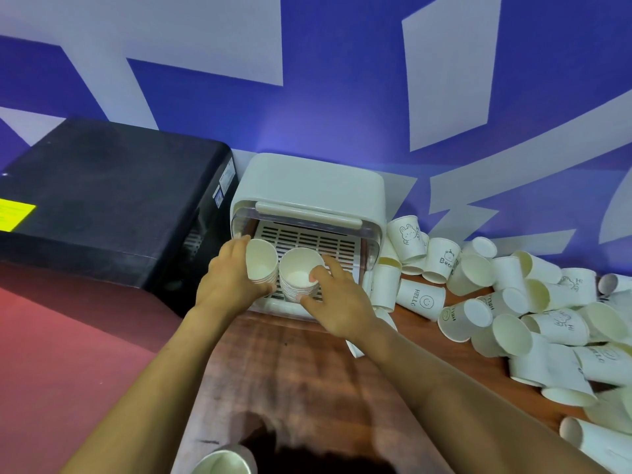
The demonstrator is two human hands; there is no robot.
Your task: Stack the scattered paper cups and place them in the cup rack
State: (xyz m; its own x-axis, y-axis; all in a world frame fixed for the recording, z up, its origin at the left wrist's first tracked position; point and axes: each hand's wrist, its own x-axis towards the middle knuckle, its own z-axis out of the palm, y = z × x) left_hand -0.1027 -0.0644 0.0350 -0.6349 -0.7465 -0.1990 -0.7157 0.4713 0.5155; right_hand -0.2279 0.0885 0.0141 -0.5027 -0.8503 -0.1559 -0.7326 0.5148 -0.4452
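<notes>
Both hands are right at the mouth of the cup rack [309,186]: the left hand [228,280] is wrapped around the left stack of cups [261,263], and the right hand [337,302] pinches the rim of the right stack [301,275], thumb inside and fingers round the outside. Both stacks sit on the slotted tray, mouths up and tilted toward the near side, long axes leaning back into the rack, though whether they rest fully down is hard to tell. The loose cups [513,313] lie well to the right, so the right hand is nearer.
</notes>
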